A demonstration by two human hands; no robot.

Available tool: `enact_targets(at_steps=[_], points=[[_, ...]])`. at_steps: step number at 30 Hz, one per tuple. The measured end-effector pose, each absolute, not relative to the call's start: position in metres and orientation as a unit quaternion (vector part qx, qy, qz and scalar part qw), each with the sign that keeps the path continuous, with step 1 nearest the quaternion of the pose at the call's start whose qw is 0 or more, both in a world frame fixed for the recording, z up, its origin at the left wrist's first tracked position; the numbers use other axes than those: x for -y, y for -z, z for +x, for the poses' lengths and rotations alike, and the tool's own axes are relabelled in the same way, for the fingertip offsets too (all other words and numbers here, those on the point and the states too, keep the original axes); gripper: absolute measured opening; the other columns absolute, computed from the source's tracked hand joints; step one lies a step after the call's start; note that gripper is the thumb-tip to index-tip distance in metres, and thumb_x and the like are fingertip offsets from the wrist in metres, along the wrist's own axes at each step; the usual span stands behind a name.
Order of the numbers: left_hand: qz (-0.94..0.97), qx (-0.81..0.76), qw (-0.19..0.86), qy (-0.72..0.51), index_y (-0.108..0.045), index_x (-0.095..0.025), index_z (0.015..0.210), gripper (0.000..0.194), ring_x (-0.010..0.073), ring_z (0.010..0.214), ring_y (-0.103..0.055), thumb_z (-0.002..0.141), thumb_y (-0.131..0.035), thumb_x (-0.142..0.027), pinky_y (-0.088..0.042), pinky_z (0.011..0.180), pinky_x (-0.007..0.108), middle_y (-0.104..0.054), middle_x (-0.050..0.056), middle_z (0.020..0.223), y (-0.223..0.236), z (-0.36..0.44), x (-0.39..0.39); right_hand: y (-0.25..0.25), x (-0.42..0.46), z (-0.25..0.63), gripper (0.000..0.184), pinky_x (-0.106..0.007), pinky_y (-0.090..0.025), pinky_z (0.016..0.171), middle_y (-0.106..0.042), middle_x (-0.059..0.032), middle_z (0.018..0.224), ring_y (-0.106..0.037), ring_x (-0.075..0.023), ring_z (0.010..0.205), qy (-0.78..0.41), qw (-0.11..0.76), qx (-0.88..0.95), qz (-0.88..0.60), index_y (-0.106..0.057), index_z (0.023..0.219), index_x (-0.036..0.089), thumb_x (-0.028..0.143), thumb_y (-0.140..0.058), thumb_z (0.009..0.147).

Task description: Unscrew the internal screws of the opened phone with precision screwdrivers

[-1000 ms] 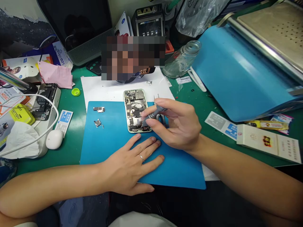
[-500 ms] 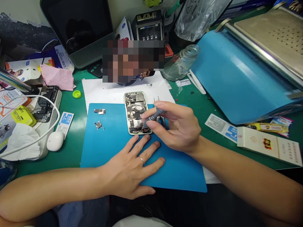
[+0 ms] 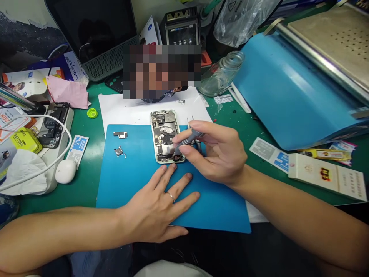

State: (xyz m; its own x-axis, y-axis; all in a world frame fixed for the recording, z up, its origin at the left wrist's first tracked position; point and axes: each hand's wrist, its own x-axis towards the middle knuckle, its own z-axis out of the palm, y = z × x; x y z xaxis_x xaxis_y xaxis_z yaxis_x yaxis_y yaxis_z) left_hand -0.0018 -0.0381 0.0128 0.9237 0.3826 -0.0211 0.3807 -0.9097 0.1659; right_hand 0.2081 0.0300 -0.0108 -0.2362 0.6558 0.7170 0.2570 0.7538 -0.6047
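Observation:
An opened smartphone (image 3: 167,132) lies with its insides bare across the top edge of the blue mat (image 3: 127,184). My right hand (image 3: 219,152) is closed around a grey screwdriver (image 3: 188,140), pinched between thumb and fingers, its tip down at the phone's lower right part. What the tip touches is too small to tell. My left hand (image 3: 161,202), with a ring on one finger, lies flat on the mat with fingers spread, its fingertips just below the phone's bottom edge. Other slim tools (image 3: 198,146) show partly behind my right hand.
Small metal phone parts (image 3: 120,134) lie on the mat's left. Beyond the phone are white paper (image 3: 112,107) and a glass jar (image 3: 221,75). A second opened phone (image 3: 53,125) and a white cable (image 3: 67,134) are at left. A cigarette box (image 3: 327,175) lies at right.
Two fingers of my left hand have moved slightly left, closer together. The screwdriver stays over the phone's lower part in my right hand. The whole view has shifted a little.

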Motion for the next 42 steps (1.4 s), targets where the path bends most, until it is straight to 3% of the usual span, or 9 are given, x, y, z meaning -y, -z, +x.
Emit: enact_targets(at_steps=[11, 17, 25, 31, 34, 37, 42], points=[[0.974, -0.206, 0.097, -0.025, -0.043, -0.015, 0.154, 0.079, 0.0475, 0.147, -0.039, 0.094, -0.056, -0.065, -0.025, 0.12, 0.059, -0.039, 0.025, 0.16, -0.013, -0.003, 0.037, 0.011, -0.029, 0.208, 0.06, -0.035, -0.068, 0.077, -0.079, -0.0025, 0.107, -0.079, -0.0221, 0.09, -0.194, 0.562, 0.744, -0.304, -0.056, 0.141, 0.033, 0.011, -0.072, 0.087], [0.972, -0.208, 0.106, -0.034, -0.045, -0.015, 0.153, 0.077, 0.0464, 0.145, -0.041, 0.094, -0.056, -0.065, -0.026, 0.12, 0.059, -0.04, 0.024, 0.16, -0.013, -0.004, 0.035, 0.011, -0.03, 0.207, 0.07, -0.034, -0.067, 0.072, -0.077, -0.0026, 0.107, -0.078, -0.0203, 0.088, -0.188, 0.57, 0.745, -0.292, -0.052, 0.147, 0.033, 0.005, -0.072, 0.086], [0.971, -0.212, 0.107, -0.032, -0.044, -0.015, 0.153, 0.079, 0.045, 0.147, -0.038, 0.094, -0.057, -0.065, -0.024, 0.121, 0.058, -0.04, 0.023, 0.161, -0.013, -0.005, 0.037, 0.01, -0.03, 0.205, 0.053, -0.035, -0.069, 0.067, -0.078, -0.0025, 0.107, -0.078, -0.0211, 0.083, -0.189, 0.572, 0.735, -0.31, -0.058, 0.137, 0.033, 0.013, -0.071, 0.09], [0.973, -0.205, 0.099, -0.035, -0.047, -0.011, 0.151, 0.079, 0.0454, 0.146, -0.04, 0.094, -0.056, -0.065, -0.026, 0.12, 0.057, -0.042, 0.024, 0.159, -0.014, -0.003, 0.034, 0.011, -0.029, 0.206, 0.057, -0.034, -0.069, 0.068, -0.077, -0.0019, 0.113, -0.079, -0.02, 0.086, -0.188, 0.569, 0.74, -0.306, -0.056, 0.14, 0.035, 0.011, -0.069, 0.09], [0.989, -0.119, 0.063, -0.059, -0.056, -0.006, 0.143, 0.063, 0.0394, 0.141, -0.048, 0.1, -0.052, -0.052, -0.034, 0.117, 0.049, -0.051, 0.024, 0.152, -0.016, -0.001, 0.03, 0.011, -0.029, 0.207, 0.059, -0.034, -0.069, 0.069, -0.077, -0.0025, 0.112, -0.078, -0.0201, 0.086, -0.183, 0.563, 0.746, -0.305, -0.054, 0.143, 0.033, 0.01, -0.068, 0.09], [0.995, -0.051, 0.042, -0.08, -0.064, -0.009, 0.134, 0.046, 0.0322, 0.134, -0.054, 0.104, -0.046, -0.04, -0.041, 0.111, 0.045, -0.057, 0.019, 0.148, -0.018, 0.0, 0.026, 0.01, -0.028, 0.207, 0.064, -0.034, -0.069, 0.072, -0.078, -0.0024, 0.108, -0.079, -0.0201, 0.088, -0.192, 0.558, 0.755, -0.286, -0.051, 0.146, 0.033, 0.01, -0.069, 0.09], [0.995, -0.061, 0.067, -0.052, -0.06, -0.009, 0.139, 0.053, 0.0365, 0.136, -0.051, 0.104, -0.046, -0.046, -0.04, 0.113, 0.055, -0.054, 0.019, 0.151, -0.02, 0.0, 0.025, 0.011, -0.026, 0.207, 0.069, -0.031, -0.07, 0.08, -0.079, -0.0036, 0.112, -0.08, -0.0196, 0.095, -0.241, 0.529, 0.782, -0.225, -0.046, 0.15, 0.032, 0.007, -0.068, 0.09]])
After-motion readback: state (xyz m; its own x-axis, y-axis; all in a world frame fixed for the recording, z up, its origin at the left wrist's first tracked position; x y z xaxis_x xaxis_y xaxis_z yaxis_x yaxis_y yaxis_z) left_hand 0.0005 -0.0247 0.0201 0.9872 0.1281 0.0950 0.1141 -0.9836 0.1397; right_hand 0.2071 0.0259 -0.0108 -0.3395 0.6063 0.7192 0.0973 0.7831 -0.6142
